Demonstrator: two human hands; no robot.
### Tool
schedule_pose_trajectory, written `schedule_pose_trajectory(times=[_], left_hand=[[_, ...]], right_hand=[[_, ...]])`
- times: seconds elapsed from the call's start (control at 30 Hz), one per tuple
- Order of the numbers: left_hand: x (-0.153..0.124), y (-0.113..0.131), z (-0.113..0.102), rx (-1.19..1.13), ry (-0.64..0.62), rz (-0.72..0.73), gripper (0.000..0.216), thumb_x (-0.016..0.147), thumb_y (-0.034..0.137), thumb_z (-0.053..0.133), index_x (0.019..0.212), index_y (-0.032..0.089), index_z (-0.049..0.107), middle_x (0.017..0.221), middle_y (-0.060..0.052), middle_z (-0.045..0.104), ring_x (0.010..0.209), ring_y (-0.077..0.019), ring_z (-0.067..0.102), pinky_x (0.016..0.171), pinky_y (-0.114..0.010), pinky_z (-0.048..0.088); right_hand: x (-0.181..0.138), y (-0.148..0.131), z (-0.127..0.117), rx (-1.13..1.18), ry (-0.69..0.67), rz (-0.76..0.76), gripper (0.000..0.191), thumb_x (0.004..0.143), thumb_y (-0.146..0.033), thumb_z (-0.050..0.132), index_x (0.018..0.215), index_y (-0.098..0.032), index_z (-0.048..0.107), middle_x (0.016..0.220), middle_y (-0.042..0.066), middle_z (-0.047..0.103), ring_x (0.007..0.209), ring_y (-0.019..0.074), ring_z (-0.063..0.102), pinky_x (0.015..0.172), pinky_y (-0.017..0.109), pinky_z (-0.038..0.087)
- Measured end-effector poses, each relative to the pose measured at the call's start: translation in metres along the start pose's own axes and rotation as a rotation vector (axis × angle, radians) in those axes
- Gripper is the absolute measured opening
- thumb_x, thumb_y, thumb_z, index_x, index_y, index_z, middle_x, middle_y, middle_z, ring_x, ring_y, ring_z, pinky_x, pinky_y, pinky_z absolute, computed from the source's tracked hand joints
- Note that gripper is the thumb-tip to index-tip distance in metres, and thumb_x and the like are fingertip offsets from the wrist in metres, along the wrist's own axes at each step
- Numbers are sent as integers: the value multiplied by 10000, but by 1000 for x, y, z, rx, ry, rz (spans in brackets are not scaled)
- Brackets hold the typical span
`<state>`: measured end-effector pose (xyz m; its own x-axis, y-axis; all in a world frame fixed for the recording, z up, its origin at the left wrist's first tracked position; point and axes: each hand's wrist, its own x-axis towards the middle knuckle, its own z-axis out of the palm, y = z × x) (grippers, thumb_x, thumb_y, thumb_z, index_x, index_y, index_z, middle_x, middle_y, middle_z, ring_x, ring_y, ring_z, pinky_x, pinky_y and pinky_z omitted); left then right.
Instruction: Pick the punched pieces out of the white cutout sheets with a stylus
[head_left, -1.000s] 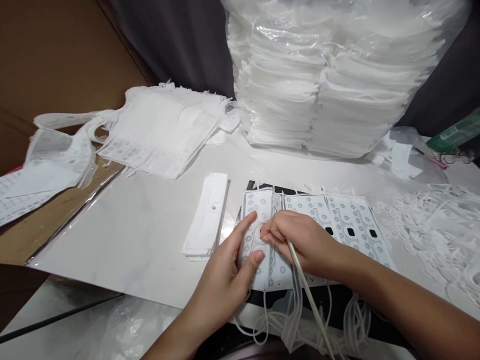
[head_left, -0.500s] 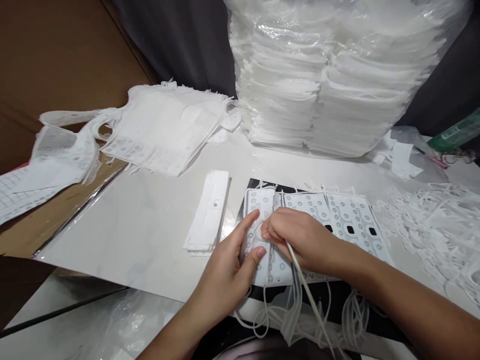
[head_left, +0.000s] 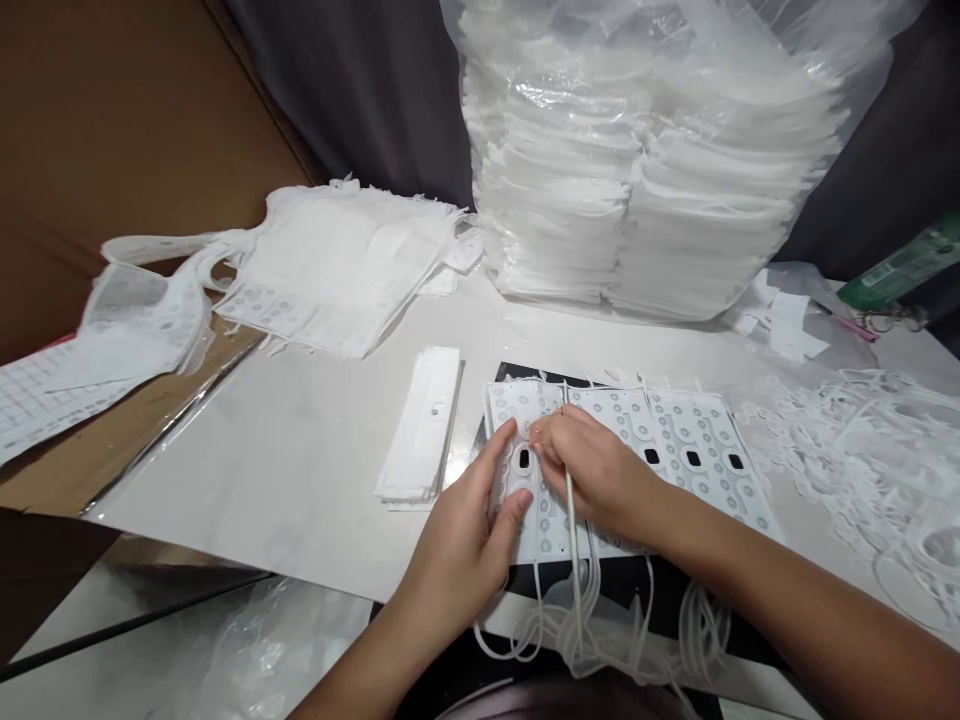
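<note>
Head view: the printed sheet [head_left: 694, 405] lies on the black board [head_left: 622, 574]; left hand [head_left: 469, 515] steadies it at the board's left, thumb and forefinger spread; right hand [head_left: 592, 460], over the board, fingertips bunched together, contents hidden.

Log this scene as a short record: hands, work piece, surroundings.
left hand: on the printed sheet, thumb and fingers spread around a dark square
right hand: fingers curled together over the sheet; whatever they pinch is hidden
sheet: white with grey rings, on a black mat
left of sheet: stack of white strips
right of sheet: heap of white offcuts
behind: clear bag of stacked white sheets
</note>
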<state>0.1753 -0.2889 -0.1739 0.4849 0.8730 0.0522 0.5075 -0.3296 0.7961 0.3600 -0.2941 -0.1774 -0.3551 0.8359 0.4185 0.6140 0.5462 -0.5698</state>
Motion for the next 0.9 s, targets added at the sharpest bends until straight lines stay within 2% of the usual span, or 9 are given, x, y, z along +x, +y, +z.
schedule_pose_trajectory(times=[0.13,0.27,0.43,0.53,0.67,0.9], left_hand=[[0,1,-1,-40,29,-17,459,929,295,505,1369,269,377,1311,-52,563,1175,-241,553,964,-383,479],[0,2,-3,-51,65,-12,420,922,297,512,1332,271,425,1260,-44,590,1124,-236,578,926,-371,490],[0,4,-3,-47,101,-46,404,912,329,526,1308,265,475,1084,-36,662,795,-195,655,704,-328,542],[0,4,-2,-37,110,-7,394,915,320,525,1303,265,484,1073,-33,665,902,-221,653,776,-348,539],[1,3,-2,-41,113,27,389,916,290,529,1301,264,479,1167,-35,640,1077,-244,609,900,-372,509],[1,3,-1,-42,97,20,392,916,296,525,1303,258,475,1195,-36,636,1070,-240,615,892,-373,515]], right_hand=[[0,-2,-5,154,46,114,216,912,-162,441,762,-238,306,825,24,581,771,156,570,645,293,460],[3,-5,-8,231,-11,146,232,862,-155,512,771,-240,316,858,19,616,746,145,583,640,289,457],[3,-6,-11,310,-65,168,250,864,-161,538,776,-241,317,854,4,614,717,128,555,649,280,444],[1,-5,-12,349,-80,150,266,872,-156,541,773,-241,310,866,-1,615,734,123,560,654,269,437],[0,-5,-11,359,-62,111,301,879,-161,552,759,-239,288,878,-4,626,771,120,579,664,257,434],[0,-6,-8,281,-52,72,270,905,-182,510,753,-240,295,846,10,618,772,136,587,642,267,445]])
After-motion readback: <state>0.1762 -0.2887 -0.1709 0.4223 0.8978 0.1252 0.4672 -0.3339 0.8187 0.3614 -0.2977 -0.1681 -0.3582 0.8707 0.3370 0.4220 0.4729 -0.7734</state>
